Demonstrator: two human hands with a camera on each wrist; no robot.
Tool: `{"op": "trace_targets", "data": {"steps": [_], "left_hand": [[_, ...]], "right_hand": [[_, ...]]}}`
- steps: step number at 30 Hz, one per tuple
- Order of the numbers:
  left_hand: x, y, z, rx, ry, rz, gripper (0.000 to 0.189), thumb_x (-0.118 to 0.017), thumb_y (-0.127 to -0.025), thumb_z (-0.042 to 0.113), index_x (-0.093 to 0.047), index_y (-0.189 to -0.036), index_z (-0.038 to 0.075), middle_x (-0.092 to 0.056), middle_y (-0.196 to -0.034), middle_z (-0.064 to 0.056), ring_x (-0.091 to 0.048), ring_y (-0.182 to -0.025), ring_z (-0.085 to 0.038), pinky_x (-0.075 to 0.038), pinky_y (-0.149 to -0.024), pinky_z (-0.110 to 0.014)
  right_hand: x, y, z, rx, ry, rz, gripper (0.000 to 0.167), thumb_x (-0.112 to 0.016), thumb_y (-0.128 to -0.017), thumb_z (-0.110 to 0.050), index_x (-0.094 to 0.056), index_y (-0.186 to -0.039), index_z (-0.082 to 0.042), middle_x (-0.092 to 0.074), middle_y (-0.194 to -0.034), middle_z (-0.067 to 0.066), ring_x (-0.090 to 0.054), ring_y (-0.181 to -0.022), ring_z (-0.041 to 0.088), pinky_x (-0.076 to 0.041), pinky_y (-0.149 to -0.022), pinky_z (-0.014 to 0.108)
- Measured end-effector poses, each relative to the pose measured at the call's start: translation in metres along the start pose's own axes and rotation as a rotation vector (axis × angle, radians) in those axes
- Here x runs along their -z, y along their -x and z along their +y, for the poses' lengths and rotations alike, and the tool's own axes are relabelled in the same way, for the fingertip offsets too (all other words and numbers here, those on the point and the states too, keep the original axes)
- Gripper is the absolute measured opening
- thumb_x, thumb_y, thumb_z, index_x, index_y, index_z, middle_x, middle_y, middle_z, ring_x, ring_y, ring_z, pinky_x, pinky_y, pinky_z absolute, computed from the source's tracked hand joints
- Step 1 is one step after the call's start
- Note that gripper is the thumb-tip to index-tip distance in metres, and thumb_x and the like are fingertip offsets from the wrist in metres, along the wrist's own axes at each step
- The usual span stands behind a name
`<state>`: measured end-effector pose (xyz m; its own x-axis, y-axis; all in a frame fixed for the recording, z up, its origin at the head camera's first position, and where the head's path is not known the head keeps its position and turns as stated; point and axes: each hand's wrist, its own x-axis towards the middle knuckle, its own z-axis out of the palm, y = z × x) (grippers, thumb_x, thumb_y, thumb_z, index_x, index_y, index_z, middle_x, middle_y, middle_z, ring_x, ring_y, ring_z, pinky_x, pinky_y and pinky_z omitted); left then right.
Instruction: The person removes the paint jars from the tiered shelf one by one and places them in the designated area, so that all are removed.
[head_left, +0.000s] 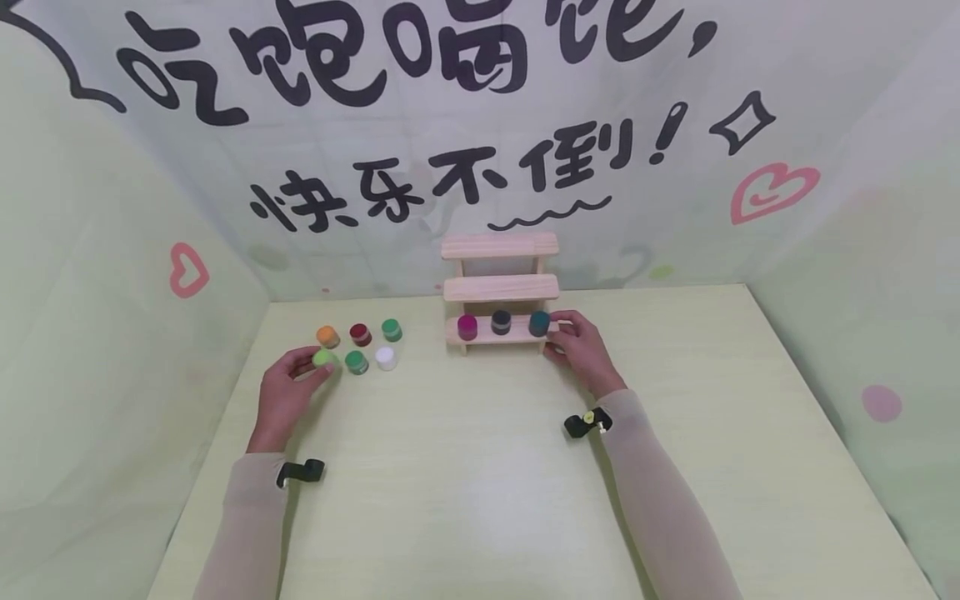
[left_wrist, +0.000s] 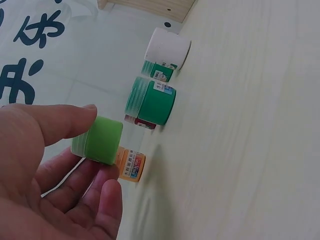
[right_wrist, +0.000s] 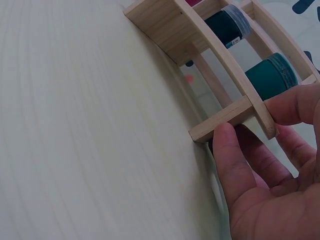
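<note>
Pinching the light-green jar [left_wrist: 105,140], likely light, rigid, slick, best held round its sides, was the left hand [head_left: 288,390]; the right hand [head_left: 589,357] gripped the rack [head_left: 501,288]!

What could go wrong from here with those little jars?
The left hand pinches the light green jar close to the orange jar, so a clumsy move might knock that one. The right hand grips one end of the wooden stand, right beside the teal jar; a jolt could perhaps tip it over.
</note>
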<state>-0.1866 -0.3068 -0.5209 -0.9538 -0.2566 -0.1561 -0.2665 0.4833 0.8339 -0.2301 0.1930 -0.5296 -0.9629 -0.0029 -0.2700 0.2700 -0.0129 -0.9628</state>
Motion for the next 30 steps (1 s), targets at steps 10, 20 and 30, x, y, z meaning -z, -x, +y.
{"op": "trace_targets", "data": {"steps": [10,20,30], "left_hand": [[0.0,-0.008,-0.01,0.058,-0.056,-0.007,0.062,-0.074,-0.099,0.039,-0.054,-0.151,0.012,-0.062,-0.148,-0.017,-0.058,-0.135,-0.033,-0.05,-0.102,-0.039],[0.0,-0.012,-0.022,0.06,-0.068,0.013,0.058,-0.074,-0.1,0.033,-0.056,-0.149,0.01,-0.064,-0.144,-0.018,-0.06,-0.133,-0.034,-0.048,-0.109,-0.046],[0.002,-0.009,-0.015,0.079,-0.06,0.03,0.061,-0.072,-0.101,0.031,-0.051,-0.154,0.012,-0.057,-0.153,-0.018,-0.053,-0.142,-0.037,-0.043,-0.118,-0.057]], "right_hand": [[0.001,0.0,-0.001,0.005,-0.003,-0.004,0.033,-0.064,-0.103,-0.01,-0.058,-0.135,-0.01,-0.069,-0.123,0.01,-0.068,-0.11,0.024,-0.063,-0.094,0.029],[0.001,0.0,0.004,0.01,0.007,0.008,0.033,-0.064,-0.101,-0.009,-0.059,-0.134,-0.011,-0.067,-0.114,0.009,-0.07,-0.101,0.018,-0.064,-0.09,0.027],[-0.001,0.002,0.002,0.019,0.014,0.0,0.033,-0.063,-0.102,-0.009,-0.058,-0.134,-0.011,-0.069,-0.115,0.009,-0.07,-0.105,0.02,-0.064,-0.091,0.028]]}}
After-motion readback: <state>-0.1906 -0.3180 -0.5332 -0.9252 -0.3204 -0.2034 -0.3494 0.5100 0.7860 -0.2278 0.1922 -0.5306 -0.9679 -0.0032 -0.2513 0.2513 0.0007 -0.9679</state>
